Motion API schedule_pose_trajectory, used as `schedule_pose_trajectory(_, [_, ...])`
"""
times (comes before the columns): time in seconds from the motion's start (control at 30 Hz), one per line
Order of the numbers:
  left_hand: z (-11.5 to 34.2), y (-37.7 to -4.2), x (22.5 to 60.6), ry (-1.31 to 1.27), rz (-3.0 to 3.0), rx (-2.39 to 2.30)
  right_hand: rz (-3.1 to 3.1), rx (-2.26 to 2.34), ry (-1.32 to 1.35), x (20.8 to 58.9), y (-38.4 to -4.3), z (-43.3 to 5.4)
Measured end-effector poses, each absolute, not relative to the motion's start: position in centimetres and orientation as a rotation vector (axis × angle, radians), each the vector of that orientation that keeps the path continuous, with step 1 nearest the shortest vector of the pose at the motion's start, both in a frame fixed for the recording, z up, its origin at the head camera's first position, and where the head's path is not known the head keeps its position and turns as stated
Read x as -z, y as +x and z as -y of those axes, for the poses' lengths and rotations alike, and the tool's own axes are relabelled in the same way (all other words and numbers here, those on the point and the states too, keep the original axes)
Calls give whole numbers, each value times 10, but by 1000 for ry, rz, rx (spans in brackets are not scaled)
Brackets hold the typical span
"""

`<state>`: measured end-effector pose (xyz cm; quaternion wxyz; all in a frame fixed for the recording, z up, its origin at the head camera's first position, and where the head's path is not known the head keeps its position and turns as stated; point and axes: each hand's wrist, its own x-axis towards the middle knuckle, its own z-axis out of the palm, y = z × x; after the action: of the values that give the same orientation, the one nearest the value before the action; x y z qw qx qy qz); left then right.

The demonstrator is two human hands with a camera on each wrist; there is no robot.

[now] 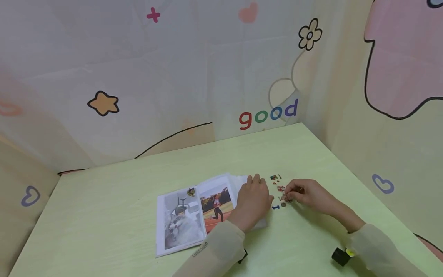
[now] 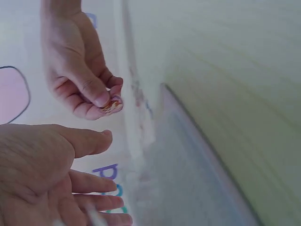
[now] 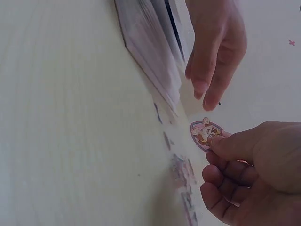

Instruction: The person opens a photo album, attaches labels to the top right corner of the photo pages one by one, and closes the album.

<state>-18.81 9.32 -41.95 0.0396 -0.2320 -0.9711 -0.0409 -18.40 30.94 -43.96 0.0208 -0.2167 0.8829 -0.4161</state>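
A cartoon puppy sticker (image 3: 203,131) with a purple edge is pinched between the thumb and fingers of my right hand (image 1: 313,195). This hand is low over the table, right beside a scatter of small stickers, among them a blue bone sticker (image 1: 275,207). To its left, an album (image 1: 160,227) lies spread out, showing a grey cat photo (image 1: 183,223) and a photo of a runner (image 1: 217,207). My left hand (image 1: 253,198) is over the album's right side, fingers extended and nothing in them; it hides part of the pages there.
A small sticker (image 1: 191,191) sits at the top of the cat photo. Near my right sleeve is a black block-shaped object (image 1: 340,256) with a yellow-green part. Patterned cloth walls (image 1: 173,96) rise at the table's back and sides.
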Motion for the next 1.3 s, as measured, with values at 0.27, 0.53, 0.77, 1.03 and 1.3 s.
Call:
schedule_pose_trajectory(0.27, [-55,-175,404,-716,2922,254,-2717,1269,-612,424,-185,-306])
schedule_pose_trajectory(0.53, [-17,-165,403,-672,2886,362,-2652,1306,-559,414,-187,-298])
schedule_pose_trajectory(0.77, [11,-160,401,-626,2863,465,-2689,1294,-665,408,-192,-287])
schedule_pose_trajectory(1.03, [35,-156,403,-566,2865,505,-2715,1249,-794,400,-200,-275])
schedule_pose_trajectory(1.3, [45,-152,404,-523,2904,564,-2660,1214,-771,392,-208,-258])
